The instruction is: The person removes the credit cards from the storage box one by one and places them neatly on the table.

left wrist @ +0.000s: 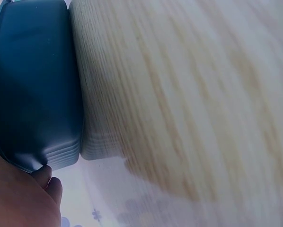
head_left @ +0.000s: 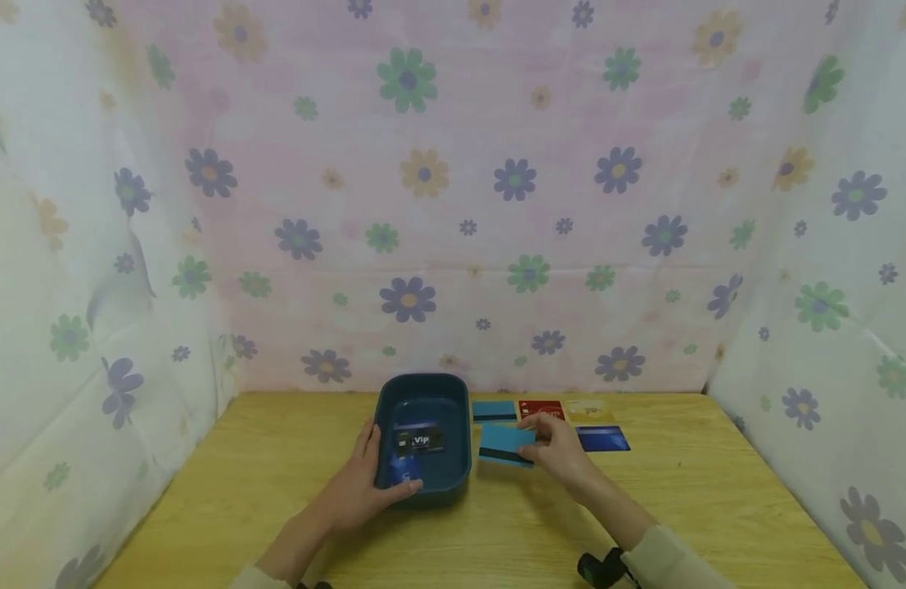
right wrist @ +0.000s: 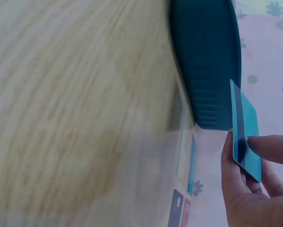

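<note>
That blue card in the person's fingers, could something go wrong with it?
Maybe. The right hand only pinches the light blue card by one end, so it might slip and drop onto the table beside the dark tray. The left hand holds the tray's near edge; if it lets go, a bump from the card could slide the tray. The hand could also nudge the cards lying on the table behind it.

A light-blue card (head_left: 506, 446) with a dark stripe is held tilted just right of the dark teal tray (head_left: 458, 409), which holds cards on the desk.
</note>
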Action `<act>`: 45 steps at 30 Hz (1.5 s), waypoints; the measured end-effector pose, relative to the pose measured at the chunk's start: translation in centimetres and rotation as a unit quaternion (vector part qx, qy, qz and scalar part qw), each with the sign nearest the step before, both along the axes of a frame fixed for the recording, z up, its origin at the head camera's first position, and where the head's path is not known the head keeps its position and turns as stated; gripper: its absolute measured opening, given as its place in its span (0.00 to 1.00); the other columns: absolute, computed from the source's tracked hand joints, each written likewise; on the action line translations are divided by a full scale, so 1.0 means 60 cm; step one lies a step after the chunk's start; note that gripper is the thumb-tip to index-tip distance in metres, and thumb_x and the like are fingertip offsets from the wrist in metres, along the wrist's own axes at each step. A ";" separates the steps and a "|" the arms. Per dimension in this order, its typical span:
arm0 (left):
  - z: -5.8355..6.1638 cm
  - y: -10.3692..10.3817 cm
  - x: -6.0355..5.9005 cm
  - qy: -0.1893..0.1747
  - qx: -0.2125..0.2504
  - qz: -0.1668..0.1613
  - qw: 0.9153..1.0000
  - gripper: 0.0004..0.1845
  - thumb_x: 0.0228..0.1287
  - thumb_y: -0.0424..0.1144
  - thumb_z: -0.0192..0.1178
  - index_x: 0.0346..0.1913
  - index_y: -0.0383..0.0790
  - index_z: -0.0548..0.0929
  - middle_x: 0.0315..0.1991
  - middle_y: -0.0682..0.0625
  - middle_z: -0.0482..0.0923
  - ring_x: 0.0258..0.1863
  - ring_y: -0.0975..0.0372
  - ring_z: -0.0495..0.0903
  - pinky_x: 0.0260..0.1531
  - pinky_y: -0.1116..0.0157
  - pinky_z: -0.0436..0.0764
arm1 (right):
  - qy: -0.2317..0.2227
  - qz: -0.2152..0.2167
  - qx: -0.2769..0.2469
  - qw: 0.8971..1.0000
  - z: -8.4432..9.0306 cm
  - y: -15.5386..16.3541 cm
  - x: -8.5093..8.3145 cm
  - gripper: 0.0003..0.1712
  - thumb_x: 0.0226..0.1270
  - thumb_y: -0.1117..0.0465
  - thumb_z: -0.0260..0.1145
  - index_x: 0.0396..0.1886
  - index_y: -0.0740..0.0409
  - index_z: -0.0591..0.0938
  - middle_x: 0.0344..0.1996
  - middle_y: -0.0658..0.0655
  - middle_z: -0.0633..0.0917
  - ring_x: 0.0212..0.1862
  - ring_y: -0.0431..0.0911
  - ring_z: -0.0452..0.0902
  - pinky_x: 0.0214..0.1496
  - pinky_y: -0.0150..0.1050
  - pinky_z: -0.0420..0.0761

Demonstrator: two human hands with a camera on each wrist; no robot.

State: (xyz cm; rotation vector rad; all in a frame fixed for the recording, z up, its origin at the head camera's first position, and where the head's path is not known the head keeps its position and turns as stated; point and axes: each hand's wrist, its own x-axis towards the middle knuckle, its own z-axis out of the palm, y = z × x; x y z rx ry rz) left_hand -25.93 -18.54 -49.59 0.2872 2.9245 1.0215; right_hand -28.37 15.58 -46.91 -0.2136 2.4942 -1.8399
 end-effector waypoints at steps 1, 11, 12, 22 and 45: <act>0.000 0.000 0.001 0.000 0.001 -0.001 1.000 0.70 0.56 0.74 0.66 0.83 0.36 0.37 0.83 0.39 0.30 0.75 0.34 0.58 0.65 0.36 0.69 | -0.001 0.005 0.000 1.000 -0.002 0.001 0.001 0.18 0.62 0.74 0.71 0.52 0.64 0.82 0.36 0.57 0.73 0.33 0.47 0.65 0.34 0.39 0.72; -0.001 0.000 0.001 -0.003 0.001 0.003 1.000 0.70 0.55 0.74 0.66 0.83 0.37 0.37 0.84 0.40 0.29 0.75 0.34 0.58 0.65 0.36 0.69 | -0.030 0.077 0.011 0.997 -0.029 0.003 0.010 0.17 0.62 0.75 0.68 0.51 0.68 0.79 0.48 0.63 0.76 0.44 0.51 0.66 0.38 0.42 0.76; -0.001 0.000 0.001 -0.003 0.001 0.003 1.000 0.70 0.55 0.74 0.66 0.83 0.37 0.37 0.84 0.41 0.29 0.75 0.34 0.58 0.64 0.36 0.70 | -0.029 0.078 0.015 0.996 -0.030 0.002 0.011 0.17 0.62 0.75 0.68 0.51 0.68 0.79 0.49 0.64 0.76 0.46 0.51 0.66 0.38 0.41 0.76; -0.002 -0.001 -0.001 -0.002 0.001 0.007 1.000 0.70 0.55 0.74 0.66 0.83 0.38 0.37 0.84 0.41 0.30 0.74 0.34 0.60 0.64 0.37 0.71 | 0.025 0.094 0.111 0.989 -0.040 -0.007 0.014 0.16 0.58 0.77 0.70 0.45 0.63 0.81 0.41 0.59 0.78 0.39 0.50 0.71 0.33 0.42 0.75; 0.003 -0.001 -0.002 -0.006 0.001 0.007 1.000 0.69 0.55 0.74 0.66 0.83 0.37 0.38 0.84 0.41 0.30 0.73 0.35 0.63 0.63 0.37 0.72 | 0.060 0.067 0.188 0.978 -0.037 -0.026 0.008 0.18 0.53 0.72 0.78 0.43 0.65 0.81 0.38 0.58 0.82 0.40 0.49 0.74 0.41 0.47 0.79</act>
